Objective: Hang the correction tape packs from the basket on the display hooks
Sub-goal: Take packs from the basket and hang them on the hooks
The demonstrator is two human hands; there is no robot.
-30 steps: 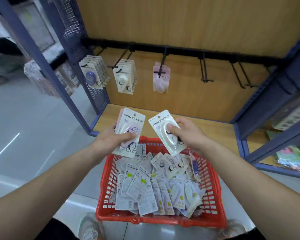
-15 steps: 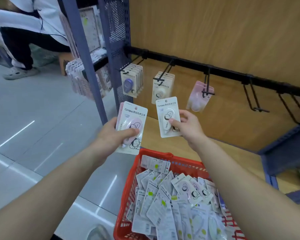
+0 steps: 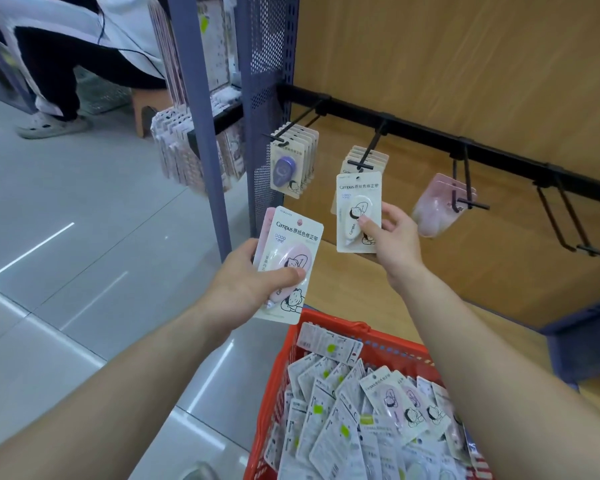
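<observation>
Your right hand (image 3: 394,237) pinches the white card-backed correction tape pack (image 3: 358,213) near the black wire hook (image 3: 361,164); a tilted approach may miss the tip. Your left hand (image 3: 246,289) grips pink card packs (image 3: 288,265) that may slip.

black rail (image 3: 430,136), four hooks in view. first hook (image 3: 298,121), close beside the perforated side panel (image 3: 267,81), is loaded with purple packs (image 3: 288,171) nearly to its tip. second hook (image 3: 371,147) is likewise stacked; the white pack (image 3: 357,213) gripped in the right hand (image 3: 395,240) stands directly before its crossbar. third hook (image 3: 467,181) carries few hanging pink packs (image 3: 433,209). fourth hook (image 3: 574,216) is bare, open air around it. left hand (image 3: 243,289) and its pink pack (image 3: 288,265) fill the gap below the first hook. red basket (image 3: 278,375) obstructs approach from beneath.
</observation>
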